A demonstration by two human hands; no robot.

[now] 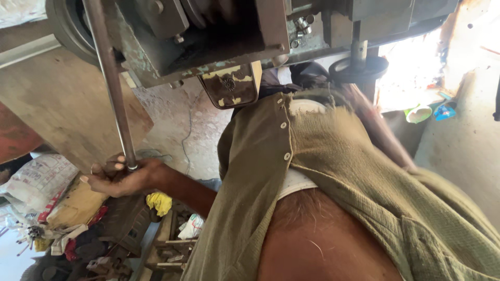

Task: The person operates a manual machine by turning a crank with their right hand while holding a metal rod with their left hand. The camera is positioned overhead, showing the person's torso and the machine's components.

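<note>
We see our left hand (121, 177) at nine o'clock, fingers wrapped round the steel rod (111, 78) beneath the machine (208, 36); right hand unseen.

Machine body (208, 41) overhead blocks upward reach, steel rod (112, 83) slanting through, cluttered sacks (39, 182) and scrap below, open gap between.

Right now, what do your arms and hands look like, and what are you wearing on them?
My left hand is bare: no glove, ring or watch shows. The left forearm is bare too, coming from a loose olive-green shirt with white buttons. The right arm is blurred; its hand is hidden.
</note>
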